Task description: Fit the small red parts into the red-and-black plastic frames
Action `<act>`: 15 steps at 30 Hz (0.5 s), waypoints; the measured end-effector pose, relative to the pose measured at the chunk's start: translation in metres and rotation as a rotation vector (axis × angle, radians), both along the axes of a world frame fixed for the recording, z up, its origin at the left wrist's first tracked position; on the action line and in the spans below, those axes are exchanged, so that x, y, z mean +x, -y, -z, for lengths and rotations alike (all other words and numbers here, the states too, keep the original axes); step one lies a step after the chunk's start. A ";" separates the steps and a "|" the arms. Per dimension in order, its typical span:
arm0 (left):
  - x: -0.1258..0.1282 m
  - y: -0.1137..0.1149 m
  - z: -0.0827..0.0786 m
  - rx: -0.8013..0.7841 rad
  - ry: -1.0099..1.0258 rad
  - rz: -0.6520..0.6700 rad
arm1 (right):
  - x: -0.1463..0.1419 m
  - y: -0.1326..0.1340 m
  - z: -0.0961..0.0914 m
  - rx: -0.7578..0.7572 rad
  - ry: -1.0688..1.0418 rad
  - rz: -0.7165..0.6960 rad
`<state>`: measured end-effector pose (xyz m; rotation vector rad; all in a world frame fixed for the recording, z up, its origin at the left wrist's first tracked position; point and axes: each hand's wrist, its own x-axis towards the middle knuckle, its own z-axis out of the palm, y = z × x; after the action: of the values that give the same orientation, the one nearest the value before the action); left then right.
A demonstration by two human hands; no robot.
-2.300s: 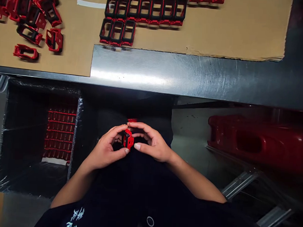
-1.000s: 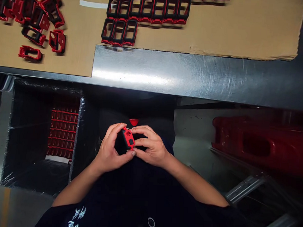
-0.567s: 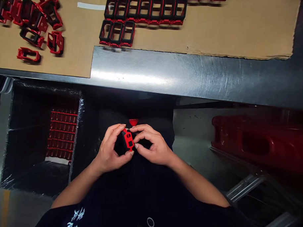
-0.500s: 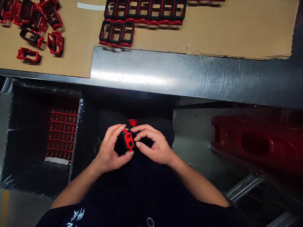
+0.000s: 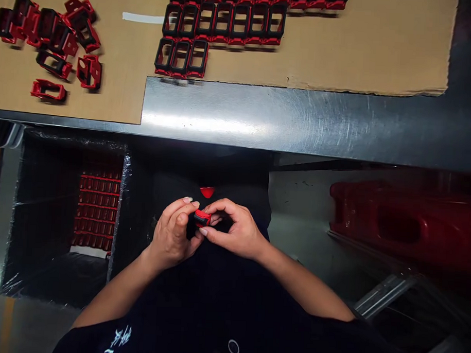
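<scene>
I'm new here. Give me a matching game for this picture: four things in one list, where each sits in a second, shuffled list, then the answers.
Things:
1. small red part
2. loose frames
3. lined-up frames
4. stacked red parts

Places:
A. in neat rows, top middle of the cardboard
B. inside the plastic-lined box below the table
C. pinched between left hand and right hand
D. scattered at the cardboard's left end

Pairs: 1-C, 2-D, 3-A, 4-B.

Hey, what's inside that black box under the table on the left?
Rows of red parts sit in the box, toward its right side. The rest is dark; whatever lies there or beneath the rows cannot be seen.
</scene>
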<state>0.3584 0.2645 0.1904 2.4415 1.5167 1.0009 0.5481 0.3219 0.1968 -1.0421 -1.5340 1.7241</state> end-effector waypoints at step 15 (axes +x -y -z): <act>-0.003 0.000 -0.002 -0.154 0.249 0.036 | 0.003 -0.002 0.017 -0.793 -0.431 -0.105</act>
<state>0.3552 0.2642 0.1925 2.1424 1.4060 1.0897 0.5506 0.3238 0.1801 -0.8443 -0.6346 2.5122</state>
